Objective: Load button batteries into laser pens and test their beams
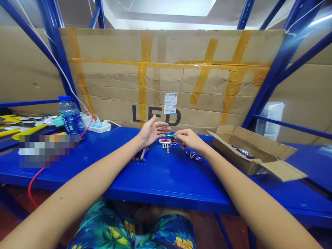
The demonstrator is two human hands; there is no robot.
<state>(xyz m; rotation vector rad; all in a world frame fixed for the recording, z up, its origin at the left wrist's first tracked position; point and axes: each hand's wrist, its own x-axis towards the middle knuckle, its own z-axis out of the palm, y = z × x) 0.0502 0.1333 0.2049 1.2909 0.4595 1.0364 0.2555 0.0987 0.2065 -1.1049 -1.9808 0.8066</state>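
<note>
My right hand (190,138) pinches a small green tube (171,136) between thumb and fingertips, and its end points toward my left hand. My left hand (153,132) is open beside it, palm turned to the right and fingers stretched out, with a ring on one finger. Just below the tube lie slim red and silver tubes (166,141). In front of them stand several small silver button-like pieces (166,146) in short rows. Several dark, red and blue metal tubes (141,155) lie side by side under my left wrist. Blue, silver and red carabiners (194,156) rest near my right wrist.
An open cardboard box (249,166) holding some metal pieces stands at the right. A bottle with a blue cap (69,116) and a white power strip (97,126) are at the left. A large cardboard sheet (116,90) closes off the back of the blue table (166,186).
</note>
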